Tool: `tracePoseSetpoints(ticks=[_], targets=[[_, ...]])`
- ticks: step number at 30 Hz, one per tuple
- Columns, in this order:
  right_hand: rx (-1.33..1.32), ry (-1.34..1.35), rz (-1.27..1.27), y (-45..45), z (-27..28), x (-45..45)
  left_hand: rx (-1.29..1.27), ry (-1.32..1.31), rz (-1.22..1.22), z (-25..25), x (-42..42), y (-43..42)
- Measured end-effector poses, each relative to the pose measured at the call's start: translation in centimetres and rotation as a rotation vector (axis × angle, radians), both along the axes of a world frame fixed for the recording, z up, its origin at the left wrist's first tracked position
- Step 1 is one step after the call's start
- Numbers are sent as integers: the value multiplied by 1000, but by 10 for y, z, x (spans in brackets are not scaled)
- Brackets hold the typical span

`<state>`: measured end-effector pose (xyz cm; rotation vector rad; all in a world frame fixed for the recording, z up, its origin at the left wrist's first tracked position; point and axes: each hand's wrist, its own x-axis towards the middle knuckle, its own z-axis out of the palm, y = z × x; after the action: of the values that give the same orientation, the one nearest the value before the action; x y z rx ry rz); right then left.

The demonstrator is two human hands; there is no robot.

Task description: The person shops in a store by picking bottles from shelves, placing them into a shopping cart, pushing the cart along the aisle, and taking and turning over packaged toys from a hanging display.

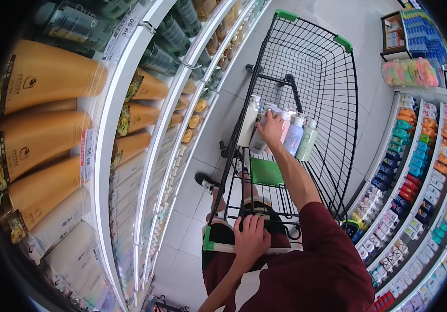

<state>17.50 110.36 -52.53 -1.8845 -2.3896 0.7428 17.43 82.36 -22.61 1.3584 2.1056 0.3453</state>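
My left hand (252, 240) is closed round the handle bar (280, 250) of a black wire shopping cart (349, 99) with green corner pieces. Inside the cart, the fingers of my right hand (271, 129) are closed around the upper part of a greyish bottle (257, 143), partly hiding it. Several pump bottles stand upright about that hand: a cream bottle (248, 124) to its left, a pink bottle (285, 127), a lavender bottle (293, 134) and a pale green bottle (307, 141) to its right. A green panel (266, 172) sits at the cart's near end.
On the left, a tall shelf (110, 156) holds orange bottles (52, 78) and dark green bottles (161, 57) behind price tags. Curved shelves (415, 192) with small colourful packs stand on the right. A display stand (413, 34) is at the far right. Tiled floor (184, 208) lies between.
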Motion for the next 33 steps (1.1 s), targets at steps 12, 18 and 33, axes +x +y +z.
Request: tracePoseSetpoints(ticks=[12,18,33], targets=[[53,-2,230,-8,-35,7,27,-2,13,3,2,5],[-230,73,512,-11,23,65,67,20,17,9,-2,13],[-451,414,356,-115,318,171,369,3,75,-7,-28,62]])
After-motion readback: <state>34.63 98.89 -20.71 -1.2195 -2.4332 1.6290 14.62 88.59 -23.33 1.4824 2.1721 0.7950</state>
